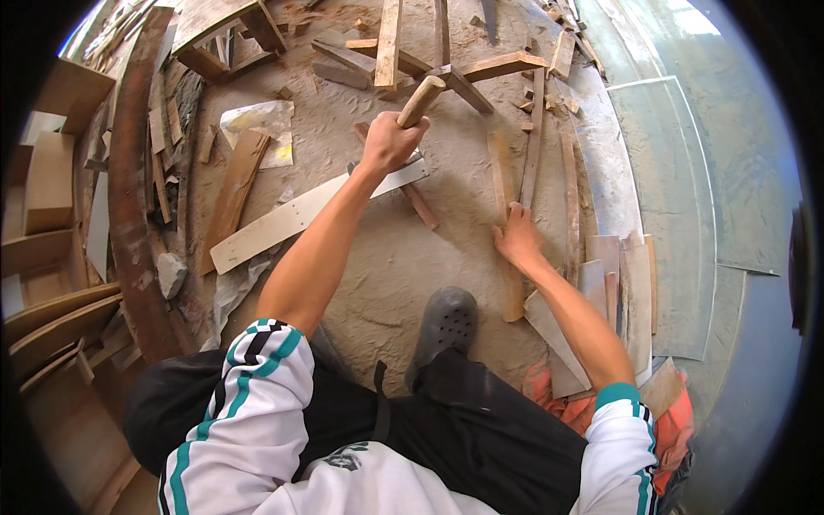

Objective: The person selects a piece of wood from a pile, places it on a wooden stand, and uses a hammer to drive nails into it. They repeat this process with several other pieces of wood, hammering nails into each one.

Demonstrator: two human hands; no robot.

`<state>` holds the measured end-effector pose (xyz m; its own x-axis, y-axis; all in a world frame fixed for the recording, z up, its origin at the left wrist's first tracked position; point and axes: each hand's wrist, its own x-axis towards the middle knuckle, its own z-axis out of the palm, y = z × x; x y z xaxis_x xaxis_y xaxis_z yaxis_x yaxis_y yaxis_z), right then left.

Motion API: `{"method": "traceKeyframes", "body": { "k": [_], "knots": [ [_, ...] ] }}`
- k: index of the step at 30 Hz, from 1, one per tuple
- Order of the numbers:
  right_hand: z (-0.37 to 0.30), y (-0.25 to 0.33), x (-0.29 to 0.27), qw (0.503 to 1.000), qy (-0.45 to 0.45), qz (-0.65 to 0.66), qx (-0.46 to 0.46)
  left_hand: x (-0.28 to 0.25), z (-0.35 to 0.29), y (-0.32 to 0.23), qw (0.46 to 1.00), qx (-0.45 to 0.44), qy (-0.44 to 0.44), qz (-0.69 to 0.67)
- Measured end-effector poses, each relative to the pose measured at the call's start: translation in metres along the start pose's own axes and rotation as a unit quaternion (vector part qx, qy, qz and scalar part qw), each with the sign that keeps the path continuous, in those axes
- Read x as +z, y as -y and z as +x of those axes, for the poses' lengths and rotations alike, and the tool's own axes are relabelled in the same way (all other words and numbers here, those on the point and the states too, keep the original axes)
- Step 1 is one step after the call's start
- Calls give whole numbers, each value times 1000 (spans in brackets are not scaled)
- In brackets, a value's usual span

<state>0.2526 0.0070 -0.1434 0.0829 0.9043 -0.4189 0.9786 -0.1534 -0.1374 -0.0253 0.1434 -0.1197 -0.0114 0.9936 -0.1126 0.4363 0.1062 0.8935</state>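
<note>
My left hand (393, 142) is closed round the thick wooden handle (422, 101) of what looks like a hammer. Its head is mostly hidden behind my hand and wrist; a bit of dark metal shows beside the wrist. Below that hand a long pale board (283, 219), dotted with small marks, lies slantwise across a short reddish wood strip (419, 206). My right hand (520, 236) grips a narrow wooden strip (501, 172) near its middle. The strip points away from me and its far end is blurred.
Loose wood pieces (481, 67) lie at the far side, beside a wooden box frame (219, 30). A long brown beam (137, 189) runs along the left. Board offcuts (635, 283) and large glass-like sheets (665, 189) are at right. My grey clog (446, 322) rests on the sandy floor.
</note>
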Motion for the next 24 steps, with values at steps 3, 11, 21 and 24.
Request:
{"method": "traceKeyframes", "body": {
  "k": [3,11,21,24],
  "knots": [
    [2,-6,5,1000,-7,1,4,8,3,-4,1000,-8,0,-3],
    [2,-4,5,1000,-4,2,9,9,8,2,999,34,23,15],
    [0,-10,13,998,-20,52,17,13,4,31,980,-1,-12,-198],
    [-2,-9,12,995,8,83,50,14,-7,33,978,18,-12,-206]
  ]
}}
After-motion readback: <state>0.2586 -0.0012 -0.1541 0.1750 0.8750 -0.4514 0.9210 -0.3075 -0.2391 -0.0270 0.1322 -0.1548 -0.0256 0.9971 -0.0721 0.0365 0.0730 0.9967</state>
